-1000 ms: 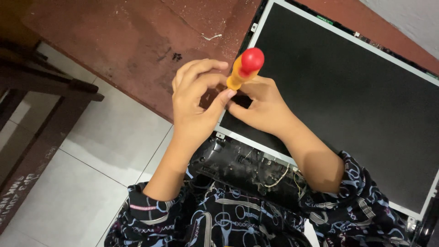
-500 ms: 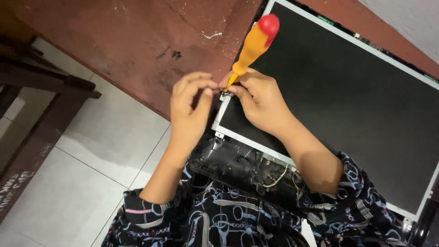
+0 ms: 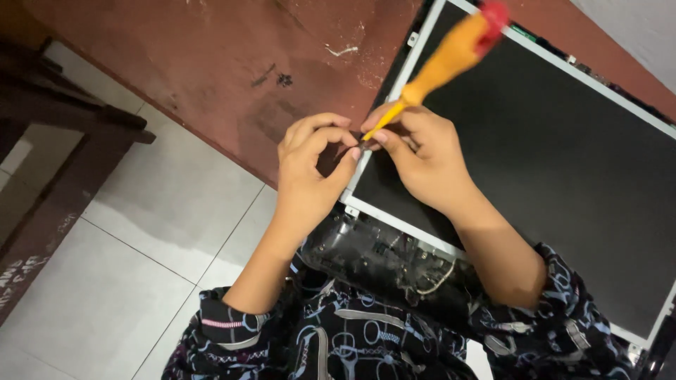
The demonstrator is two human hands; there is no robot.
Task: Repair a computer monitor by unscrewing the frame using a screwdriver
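A bare flat display panel (image 3: 556, 162) with a dark face and silver metal frame lies on a worn reddish-brown table (image 3: 232, 63). My right hand (image 3: 422, 158) grips a screwdriver (image 3: 443, 60) with an orange handle and red cap, its tip down at the panel's left frame edge. My left hand (image 3: 310, 169) pinches its fingertips together right beside the tip, at the frame; what they hold is too small to see. A dark plastic part (image 3: 373, 257) with a white cable sits below the panel, against my lap.
White floor tiles (image 3: 120, 260) lie to the left below the table edge. A dark wooden piece of furniture (image 3: 56, 134) stands at the far left. Small debris and scratches mark the table top (image 3: 282, 77).
The screwdriver handle has swung from upright toward the upper right. Both hands have moved down to the panel's left frame edge, with the tip now at the frame.
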